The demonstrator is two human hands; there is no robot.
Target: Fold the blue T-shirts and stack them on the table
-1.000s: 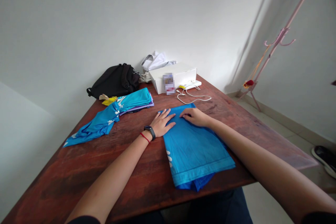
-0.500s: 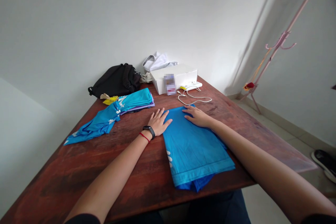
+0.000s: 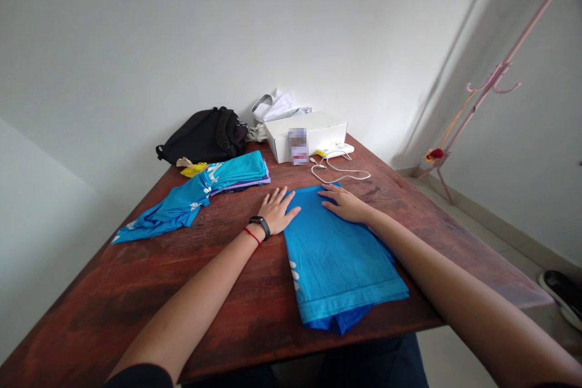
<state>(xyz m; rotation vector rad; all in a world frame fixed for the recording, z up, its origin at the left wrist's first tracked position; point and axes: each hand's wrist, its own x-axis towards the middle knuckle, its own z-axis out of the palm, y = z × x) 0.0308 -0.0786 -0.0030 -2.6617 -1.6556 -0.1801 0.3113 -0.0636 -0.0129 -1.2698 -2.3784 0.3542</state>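
One blue folded garment (image 3: 341, 254) lies on the counter (image 3: 218, 279), under and nearer the wearer than both grips. Left grip (image 3: 275, 211): spread flat at its left edge, grasping nothing. Right grip (image 3: 344, 202): fingers loosely extended on its top. Beyond them: one white box (image 3: 313, 133), one black bag (image 3: 204, 135).
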